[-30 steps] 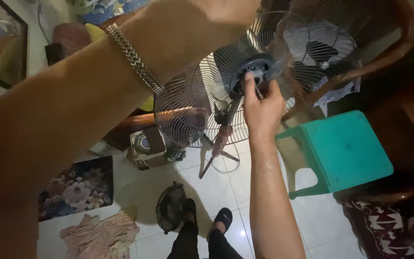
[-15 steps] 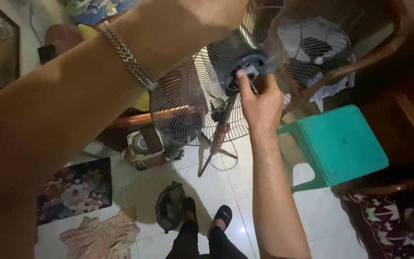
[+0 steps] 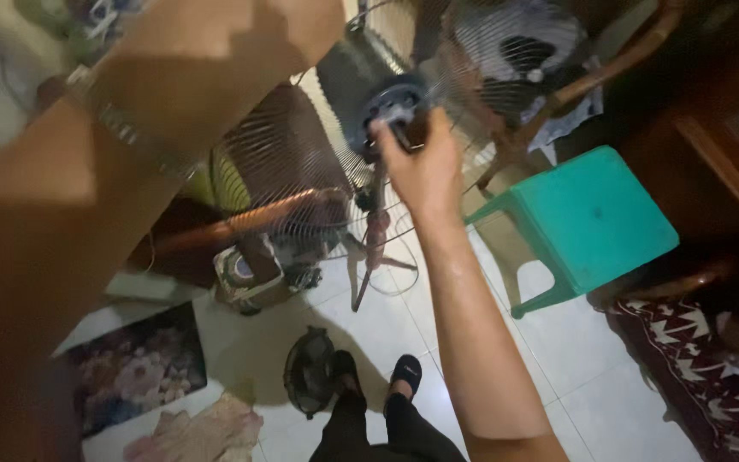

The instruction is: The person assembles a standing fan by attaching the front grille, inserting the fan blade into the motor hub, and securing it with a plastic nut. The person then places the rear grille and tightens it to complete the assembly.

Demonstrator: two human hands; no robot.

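A round wire fan guard (image 3: 292, 171) is held up in front of me, blurred by motion. My right hand (image 3: 425, 167) reaches up to its dark round hub (image 3: 395, 107), fingers pinched on the hub's middle. My left arm, with a metal bracelet (image 3: 117, 124) on the wrist, crosses the top left of the view. My left hand (image 3: 301, 26) is at the upper rim of the guard and is partly cut off by the frame's edge; its grip cannot be made out.
A teal plastic stool (image 3: 592, 218) stands on the white tiled floor at the right, beside dark wooden furniture (image 3: 720, 128). Another fan part (image 3: 310, 372) lies by my feet (image 3: 404, 372). A cloth (image 3: 198, 428) and a floral mat (image 3: 134, 368) lie at the lower left.
The view has shifted and blurred. The guard and my right hand sit a little higher and more to the left in the frame; my right hand stays on the hub.
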